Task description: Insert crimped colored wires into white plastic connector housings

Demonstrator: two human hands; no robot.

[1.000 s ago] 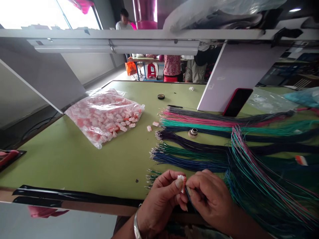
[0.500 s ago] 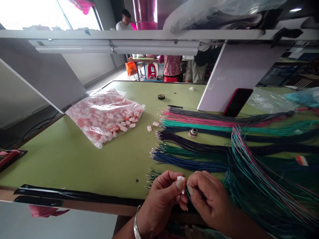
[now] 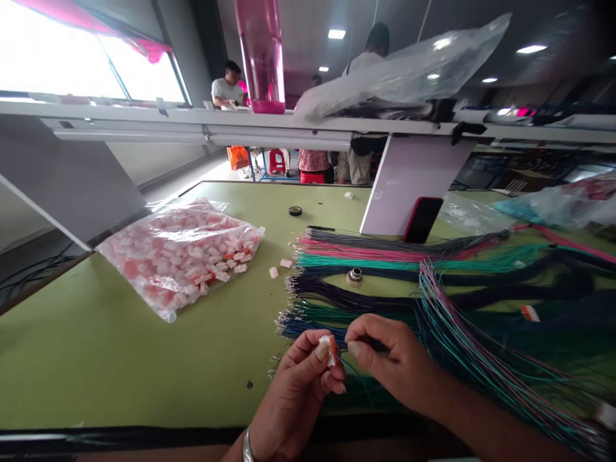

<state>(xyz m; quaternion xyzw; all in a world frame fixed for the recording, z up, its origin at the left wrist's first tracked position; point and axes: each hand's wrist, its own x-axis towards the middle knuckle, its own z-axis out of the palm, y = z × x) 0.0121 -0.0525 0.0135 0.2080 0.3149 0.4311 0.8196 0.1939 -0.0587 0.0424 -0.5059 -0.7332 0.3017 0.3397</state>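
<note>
My left hand point(image 3: 308, 372) pinches a small white-and-orange plastic connector housing point(image 3: 328, 350) between thumb and fingers. A thin dark wire point(image 3: 347, 364) trails from beside the housing toward the lower right. Just to the right, my right hand point(image 3: 392, 359) has thumb and forefinger pressed together; what lies between them is too small to make out. Behind the hands, blue wires point(image 3: 308, 330) and dark green wires point(image 3: 337, 312) lie in bundles, their metal-tipped ends pointing left.
A clear bag of pink-and-white connectors point(image 3: 178, 250) lies at left, with two loose connectors point(image 3: 280, 267) beside it. Black tape point(image 3: 295, 210), a tape roll with a metal ring point(image 3: 355, 276) and a phone point(image 3: 423, 219) stand further back. Mixed wires point(image 3: 447, 314) cross at right.
The view has tilted up and shifted right. My right hand has moved slightly up and away from the connector housing, which stays in my left hand.
</note>
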